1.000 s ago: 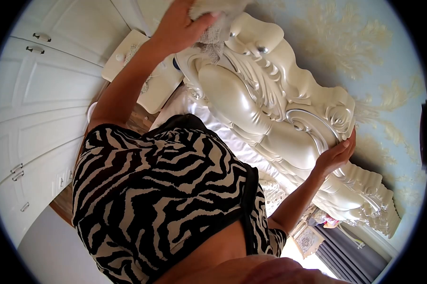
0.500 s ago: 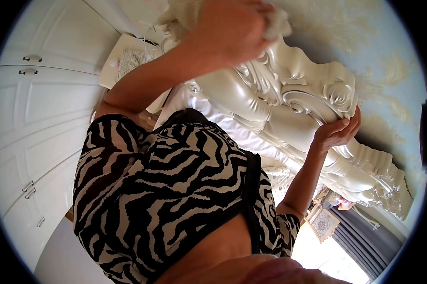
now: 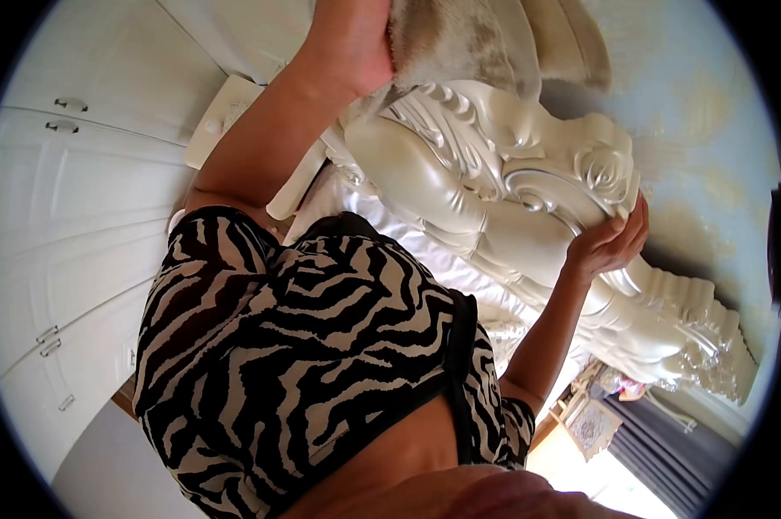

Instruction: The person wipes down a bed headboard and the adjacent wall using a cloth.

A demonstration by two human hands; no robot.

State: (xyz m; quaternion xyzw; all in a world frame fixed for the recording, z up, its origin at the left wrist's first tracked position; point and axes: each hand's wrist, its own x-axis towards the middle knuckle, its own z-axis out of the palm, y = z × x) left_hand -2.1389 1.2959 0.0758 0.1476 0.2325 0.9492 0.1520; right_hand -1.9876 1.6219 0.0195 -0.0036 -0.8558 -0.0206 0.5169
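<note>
My left hand (image 3: 360,52) is at the top edge of the view, with its fingers cut off or hidden. It is on a fluffy grey-beige cloth (image 3: 451,43), which hangs over the top of the cream carved headboard (image 3: 529,186). The cloth's looser folds spread to the right, in front of the wall. On the right, my right hand (image 3: 611,238) grips the scrolled edge of the headboard, thumb on the near side and fingers curled round the edge.
White cupboards (image 3: 70,190) with metal handles line the left side. Beside my left arm is a pale bedside table (image 3: 222,117). White bedding (image 3: 382,216) lies below the headboard. A patterned pale blue wall (image 3: 693,138) rises behind it, and a dark grey curtain (image 3: 667,450) hangs at lower right.
My left hand has moved left and up, towards the frame's edge. The cloth has spread out into wide folds above the headboard. My right hand keeps its hold on the edge.
</note>
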